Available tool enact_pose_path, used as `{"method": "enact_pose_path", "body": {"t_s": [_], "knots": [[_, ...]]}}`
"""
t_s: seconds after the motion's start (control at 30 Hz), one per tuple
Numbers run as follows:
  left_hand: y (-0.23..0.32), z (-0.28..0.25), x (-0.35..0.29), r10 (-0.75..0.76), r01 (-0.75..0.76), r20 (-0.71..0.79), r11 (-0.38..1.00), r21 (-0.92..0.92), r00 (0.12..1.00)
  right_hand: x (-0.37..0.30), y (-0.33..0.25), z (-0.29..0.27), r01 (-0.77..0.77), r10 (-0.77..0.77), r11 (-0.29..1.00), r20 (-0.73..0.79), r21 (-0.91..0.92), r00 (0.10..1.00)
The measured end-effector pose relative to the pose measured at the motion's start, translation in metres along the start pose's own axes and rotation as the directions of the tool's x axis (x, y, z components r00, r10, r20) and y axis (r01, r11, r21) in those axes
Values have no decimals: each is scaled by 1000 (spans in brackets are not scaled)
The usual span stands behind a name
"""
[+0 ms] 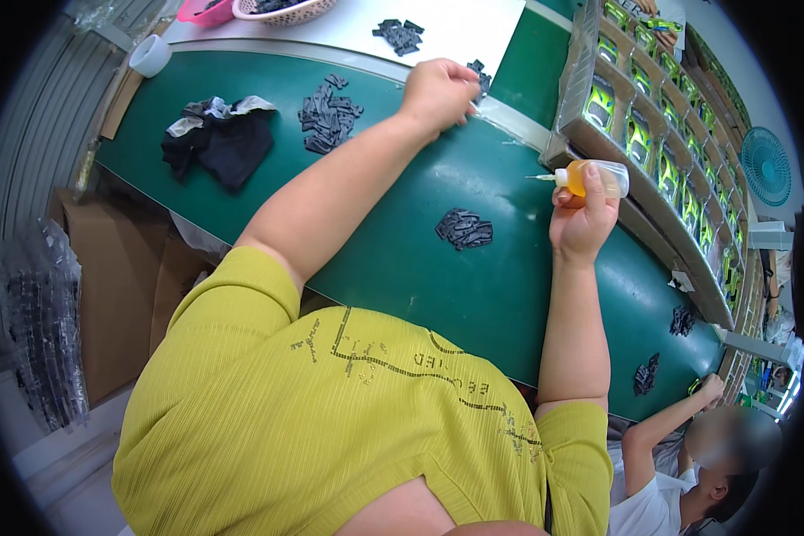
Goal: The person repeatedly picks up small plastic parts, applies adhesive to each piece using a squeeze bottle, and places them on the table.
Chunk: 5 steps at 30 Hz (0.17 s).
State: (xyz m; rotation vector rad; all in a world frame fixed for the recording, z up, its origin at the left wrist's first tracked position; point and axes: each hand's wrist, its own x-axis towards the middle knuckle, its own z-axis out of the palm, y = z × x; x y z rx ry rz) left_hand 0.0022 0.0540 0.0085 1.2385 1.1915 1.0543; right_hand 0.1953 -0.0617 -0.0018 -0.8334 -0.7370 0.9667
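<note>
My right hand (584,219) is closed around a clear squeeze bottle (612,179) of amber liquid, held tilted over the table. Its thin needle tip (538,178) points left. Stretched far forward, my left hand (439,96) has its fingers loosely bent and apart, beside a small heap of dark plastic pieces (480,71). I see nothing held in it, though its palm side is partly hidden. Between my forearms lies another pile of dark pieces (464,230); a larger spread of pieces (329,120) lies left of my left forearm.
A black cloth (219,143) lies on the green table (393,268) at left, near a white tape roll (150,56). Pink baskets (281,12) stand at the back. A long tray rack (590,134) of green-and-black items borders the right. Another person (661,482) works at lower right.
</note>
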Motion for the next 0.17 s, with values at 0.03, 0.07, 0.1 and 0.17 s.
{"method": "enact_pose_path", "body": {"t_s": [0.03,0.07,0.1,0.17], "knots": [[1,-6,15,14,-8,-69,995,95,998,0,1,2,-12,12,1000,5,8,1000],[-4,-10,32,39,-18,-129,988,154,991,1,2,4,-28,28,999,9,14,1000],[-5,-11,42,61,-22,-182,977,211,981,1,2,4,-24,24,1000,14,17,1000],[-5,-13,53,16,10,-68,934,356,998,1,1,1,-4,4,1000,23,-3,1000]]}}
